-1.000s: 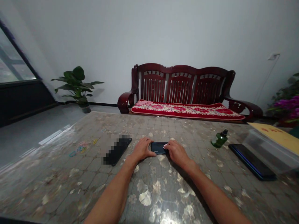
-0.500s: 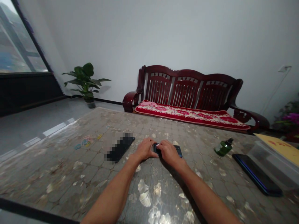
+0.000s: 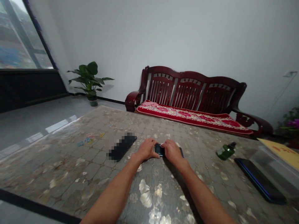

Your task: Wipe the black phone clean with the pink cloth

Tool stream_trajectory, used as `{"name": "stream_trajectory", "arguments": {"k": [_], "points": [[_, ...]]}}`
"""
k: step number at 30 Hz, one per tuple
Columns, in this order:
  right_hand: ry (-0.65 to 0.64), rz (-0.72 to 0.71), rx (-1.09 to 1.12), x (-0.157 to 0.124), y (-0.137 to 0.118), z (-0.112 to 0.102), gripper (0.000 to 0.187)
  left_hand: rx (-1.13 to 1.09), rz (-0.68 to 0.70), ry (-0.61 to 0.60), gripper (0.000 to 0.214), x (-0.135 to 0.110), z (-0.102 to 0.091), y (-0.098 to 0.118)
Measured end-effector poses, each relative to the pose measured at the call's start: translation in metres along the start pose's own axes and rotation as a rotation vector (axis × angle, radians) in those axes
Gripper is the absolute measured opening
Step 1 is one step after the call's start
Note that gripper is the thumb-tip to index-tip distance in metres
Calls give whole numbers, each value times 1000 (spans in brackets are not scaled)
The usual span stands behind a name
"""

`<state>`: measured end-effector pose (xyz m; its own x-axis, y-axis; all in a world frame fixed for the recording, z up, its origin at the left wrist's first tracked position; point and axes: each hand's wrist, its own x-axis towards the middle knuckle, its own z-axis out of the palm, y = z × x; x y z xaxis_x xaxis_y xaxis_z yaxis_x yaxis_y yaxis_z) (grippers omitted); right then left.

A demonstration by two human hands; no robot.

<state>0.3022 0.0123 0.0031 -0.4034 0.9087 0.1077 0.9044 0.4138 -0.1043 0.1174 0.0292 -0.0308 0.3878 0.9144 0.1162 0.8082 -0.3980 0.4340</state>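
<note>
A small dark phone [image 3: 160,150] lies flat on the patterned table [image 3: 98,174] in front of me. My left hand [image 3: 146,148] rests at its left end with fingers curled onto it. My right hand [image 3: 172,151] covers most of the phone from the right, fingertips pressing its top face near the left end. A second dark phone [image 3: 122,147], partly pixelated, lies to the left of my left hand.
A green bottle [image 3: 225,151] lies at the right, with a larger dark phone [image 3: 260,179] and a clear plastic box [image 3: 275,166] beyond it. Coloured rubber bands [image 3: 90,139] sit at the left. A wooden bench [image 3: 193,99] and potted plant [image 3: 90,81] stand behind.
My right hand has slid leftwards over the small phone, from its right end to cover most of it. My view has turned slightly left. The left hand stays at the phone's left end.
</note>
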Motion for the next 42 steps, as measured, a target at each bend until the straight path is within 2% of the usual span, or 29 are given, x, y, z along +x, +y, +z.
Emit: {"name": "stream_trajectory", "arguments": {"k": [3,6,10,13,19,22,27,34,42], "points": [[1,-48,0,5,-12,3,35,-2,0,-4,62,1,1,-2],[8,-39,3,3,-6,2,34,1,0,-5,64,1,2,-2],[-1,82,-49,-6,16,-4,33,9,-7,-7,67,1,1,-1],[-7,152,-98,-10,23,-8,33,13,-19,-7,68,1,0,0],[-12,47,-67,-10,-2,-3,33,9,-2,5,68,2,5,-4],[-9,24,-53,-11,-2,-2,32,10,11,3,69,3,6,-6],[1,104,-109,-10,27,-6,31,19,-4,-10,67,2,2,-3],[-33,139,-177,-14,65,-14,35,22,-18,-32,66,2,-1,-1],[-25,216,-152,-38,79,-21,36,17,-32,-42,65,2,-3,1]]}}
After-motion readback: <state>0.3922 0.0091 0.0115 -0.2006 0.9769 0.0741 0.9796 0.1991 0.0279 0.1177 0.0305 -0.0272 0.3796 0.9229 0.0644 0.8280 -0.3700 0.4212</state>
